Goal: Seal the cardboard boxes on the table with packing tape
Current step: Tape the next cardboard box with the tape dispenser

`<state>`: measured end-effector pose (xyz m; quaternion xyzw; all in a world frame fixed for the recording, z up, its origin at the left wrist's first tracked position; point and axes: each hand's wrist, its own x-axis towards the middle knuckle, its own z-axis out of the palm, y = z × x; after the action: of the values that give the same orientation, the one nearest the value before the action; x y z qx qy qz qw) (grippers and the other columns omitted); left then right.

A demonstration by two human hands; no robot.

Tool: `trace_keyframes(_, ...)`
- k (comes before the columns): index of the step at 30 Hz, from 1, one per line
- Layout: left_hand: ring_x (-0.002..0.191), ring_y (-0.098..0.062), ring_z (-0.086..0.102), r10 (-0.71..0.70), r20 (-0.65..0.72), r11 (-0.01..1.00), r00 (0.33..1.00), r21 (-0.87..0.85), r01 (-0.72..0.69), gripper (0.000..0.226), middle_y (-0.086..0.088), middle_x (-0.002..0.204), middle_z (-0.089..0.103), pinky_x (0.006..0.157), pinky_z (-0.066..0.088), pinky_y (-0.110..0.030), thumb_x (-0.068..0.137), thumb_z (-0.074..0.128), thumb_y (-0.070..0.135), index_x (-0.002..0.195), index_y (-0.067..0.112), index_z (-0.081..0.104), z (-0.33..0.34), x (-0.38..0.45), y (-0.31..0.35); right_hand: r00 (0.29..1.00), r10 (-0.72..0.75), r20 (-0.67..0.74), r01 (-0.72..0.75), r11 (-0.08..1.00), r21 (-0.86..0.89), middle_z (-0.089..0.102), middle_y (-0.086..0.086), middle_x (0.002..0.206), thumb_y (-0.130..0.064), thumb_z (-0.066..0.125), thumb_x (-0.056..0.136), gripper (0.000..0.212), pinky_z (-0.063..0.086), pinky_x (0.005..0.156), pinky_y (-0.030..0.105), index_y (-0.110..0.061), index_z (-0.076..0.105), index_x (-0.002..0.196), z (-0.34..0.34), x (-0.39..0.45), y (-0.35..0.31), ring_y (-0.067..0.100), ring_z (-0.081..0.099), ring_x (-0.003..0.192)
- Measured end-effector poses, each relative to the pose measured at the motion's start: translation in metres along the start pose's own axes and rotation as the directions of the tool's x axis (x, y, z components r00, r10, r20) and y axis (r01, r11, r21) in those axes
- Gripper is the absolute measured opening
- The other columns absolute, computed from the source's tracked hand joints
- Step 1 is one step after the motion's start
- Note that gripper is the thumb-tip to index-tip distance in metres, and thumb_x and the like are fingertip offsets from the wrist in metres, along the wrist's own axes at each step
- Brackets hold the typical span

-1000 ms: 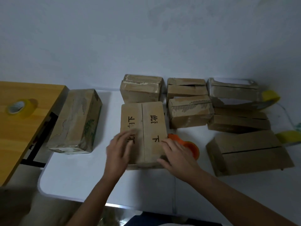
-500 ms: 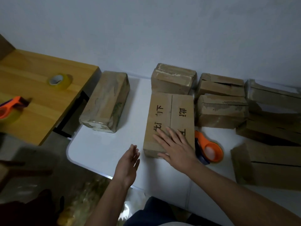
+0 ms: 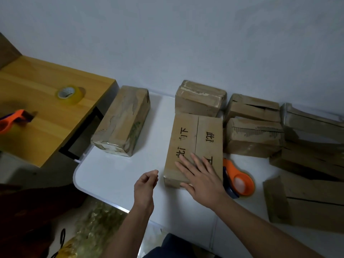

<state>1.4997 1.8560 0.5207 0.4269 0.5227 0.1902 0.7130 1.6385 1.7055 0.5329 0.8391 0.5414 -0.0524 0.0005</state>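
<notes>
Now my right hand lies flat on the printed box.
My left hand hangs loosely curled, empty, over the white bench. Part of the orange tape holder hides behind my wrist.

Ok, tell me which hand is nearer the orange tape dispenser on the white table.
Right. The right hand lies flat on the lettered box, directly beside the dispenser. The left hand hovers loosely curled over the table, on the box's far side.
</notes>
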Motion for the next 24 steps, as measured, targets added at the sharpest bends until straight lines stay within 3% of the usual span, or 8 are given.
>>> trace_keyframes(6, 0.095, -0.023, 0.063, 0.027, 0.111, 0.999, 0.993, 0.018, -0.03, 0.008, -0.021, 0.101, 0.071, 0.09, 0.05, -0.032, 0.091, 0.064, 0.005, 0.093, -0.001, 0.069, 0.009, 0.006, -0.007, 1.0, 0.01, -0.013, -0.009, 1.0, 0.019, 0.008, -0.01, 0.162, -0.057, 0.036, 0.095, 0.07, 0.014, 0.116, 0.048, -0.032, 0.01, 0.154, 0.001, 0.001, 0.0, 0.023, 0.009, 0.149)
trace_keyframes(11, 0.091, -0.021, 0.055, 0.022, 0.147, 0.994, 0.989, 0.098, -0.037, 0.009, -0.005, 0.095, 0.067, 0.083, 0.045, -0.029, 0.096, 0.06, 0.012, 0.088, 0.012, 0.064, 0.014, 0.006, -0.008, 1.0, 0.018, -0.02, -0.017, 1.0, 0.022, 0.009, -0.01, 0.162, -0.057, 0.036, 0.095, 0.07, 0.015, 0.117, 0.049, -0.032, 0.01, 0.154, 0.001, 0.002, 0.0, 0.023, 0.009, 0.149)
trace_keyframes(13, 0.098, -0.021, 0.057, -0.001, 0.138, 0.984, 0.99, 0.174, -0.023, 0.009, -0.002, 0.105, 0.065, 0.084, 0.045, -0.03, 0.098, 0.058, 0.018, 0.091, 0.015, 0.063, 0.013, 0.007, -0.007, 1.0, 0.019, -0.018, -0.019, 0.999, 0.026, 0.009, -0.01, 0.162, -0.057, 0.037, 0.095, 0.07, 0.016, 0.117, 0.049, -0.032, 0.011, 0.154, 0.001, 0.002, 0.0, 0.024, 0.01, 0.149)
trace_keyframes(16, 0.111, -0.023, 0.057, 0.012, 0.085, 0.955, 0.996, 0.295, -0.037, 0.007, 0.0, 0.126, 0.047, 0.093, 0.046, -0.035, 0.098, 0.058, 0.028, 0.103, 0.024, 0.059, 0.014, 0.012, -0.009, 1.0, 0.02, -0.015, -0.019, 0.999, 0.025, 0.01, -0.009, 0.162, -0.057, 0.038, 0.095, 0.071, 0.017, 0.116, 0.05, -0.032, 0.01, 0.154, 0.001, 0.002, -0.001, 0.024, 0.011, 0.149)
trace_keyframes(18, 0.112, -0.024, 0.056, 0.011, 0.075, 0.932, 0.997, 0.36, -0.038, 0.016, 0.0, 0.128, 0.039, 0.091, 0.046, -0.035, 0.097, 0.059, 0.029, 0.11, 0.031, 0.051, 0.014, 0.017, -0.007, 1.0, 0.02, -0.011, -0.02, 1.0, 0.02, 0.01, -0.008, 0.162, -0.057, 0.037, 0.095, 0.071, 0.017, 0.116, 0.051, -0.031, 0.009, 0.155, 0.001, 0.002, -0.001, 0.025, 0.011, 0.149)
trace_keyframes(22, 0.101, -0.013, 0.062, 0.053, 0.109, 0.902, 0.993, 0.42, -0.095, 0.011, 0.0, 0.12, 0.062, 0.075, 0.045, -0.021, 0.098, 0.058, 0.015, 0.104, 0.021, 0.064, 0.008, 0.018, 0.001, 1.0, 0.018, -0.01, -0.017, 1.0, 0.013, 0.011, -0.008, 0.162, -0.058, 0.034, 0.094, 0.07, 0.019, 0.115, 0.05, -0.031, 0.011, 0.154, 0.0, 0.002, 0.0, 0.025, 0.013, 0.149)
trace_keyframes(24, 0.104, -0.011, 0.063, 0.117, 0.072, 0.9, 0.991, 0.415, -0.136, 0.022, 0.005, 0.111, 0.069, 0.077, 0.046, -0.018, 0.098, 0.052, 0.007, 0.101, 0.022, 0.069, 0.003, 0.008, 0.006, 1.0, 0.02, -0.01, -0.02, 1.0, 0.015, 0.012, -0.008, 0.162, -0.058, 0.034, 0.095, 0.069, 0.019, 0.116, 0.05, -0.031, 0.013, 0.154, 0.0, 0.001, 0.0, 0.025, 0.013, 0.149)
